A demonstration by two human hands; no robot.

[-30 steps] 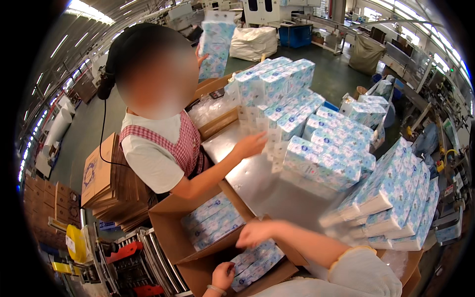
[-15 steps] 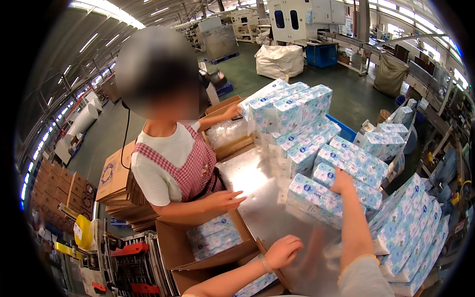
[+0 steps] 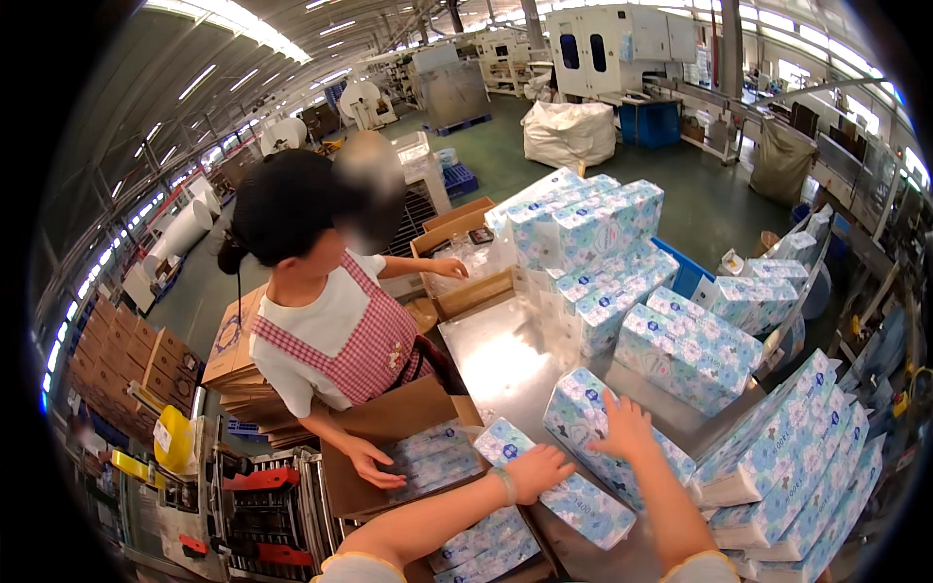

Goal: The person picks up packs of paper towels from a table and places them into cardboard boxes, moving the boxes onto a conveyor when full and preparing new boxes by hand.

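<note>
My left hand [image 3: 539, 473] is curled over the top of a long blue-and-white floral tissue pack [image 3: 591, 510], which lies slantwise at the near end of the metal table [image 3: 491, 355]. Beside it, my right hand [image 3: 623, 428] grips a second tissue pack [image 3: 569, 408] across its middle, the fingers reaching over its far edge. The two packs lie close together. Below my left forearm, an open carton [image 3: 549, 554] holds more packs. Further packs [image 3: 690, 350] stand on the table just past my right hand.
A co-worker in a checked apron [image 3: 340, 335] stands at left, one hand over another carton [image 3: 360, 423] with packs inside. Stacked packs [image 3: 593, 223] rise at the far end; leaning packs [image 3: 792, 466] fill the right. Flat cardboard [image 3: 233, 360] and a roller conveyor [image 3: 282, 520] lie left.
My right hand has drawn packs from the group towards me. My left hand, earlier off the packs, now holds one. The co-worker's near hand has lowered over the carton.
</note>
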